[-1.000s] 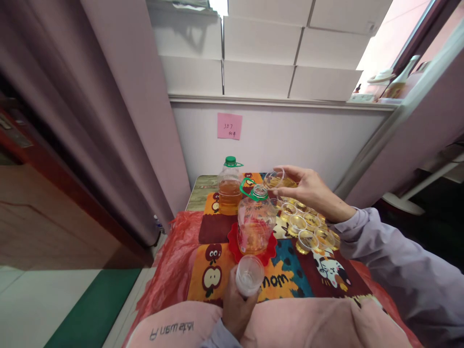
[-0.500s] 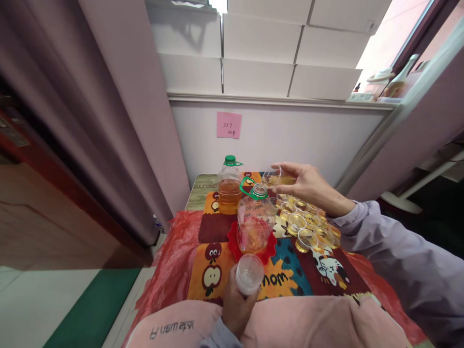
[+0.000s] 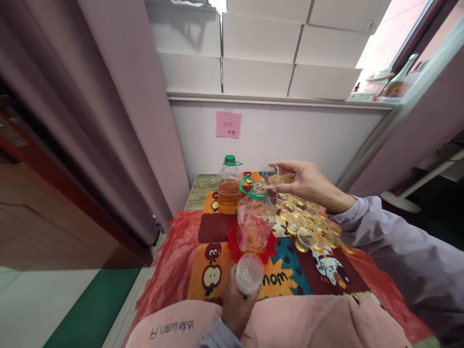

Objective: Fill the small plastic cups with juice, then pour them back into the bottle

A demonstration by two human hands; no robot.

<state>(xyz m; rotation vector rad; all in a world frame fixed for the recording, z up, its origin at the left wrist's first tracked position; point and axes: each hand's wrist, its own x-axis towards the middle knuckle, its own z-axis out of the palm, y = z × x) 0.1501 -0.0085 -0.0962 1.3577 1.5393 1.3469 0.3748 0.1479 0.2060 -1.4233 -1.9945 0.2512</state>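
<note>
My right hand grips a clear plastic cup, tipped on its side just above the mouth of an uncapped clear jug. A little yellowish liquid seems to be in that cup. The jug has a green ring handle and some amber liquid low inside. It stands in a red scalloped dish. Close to my body, my left hand is wrapped round a clear cup, held upright; whether several are stacked there I cannot tell. Several cups of yellow liquid stand below my right wrist.
Behind and left of the open jug is a second jug with a green cap, partly full of amber liquid. A patterned mat and red plastic sheeting cover the table. A pink note is on the wall behind.
My right hand and its tilted cup have shifted slightly up and to the left over the jug. The left hand and its cup have stayed put.
</note>
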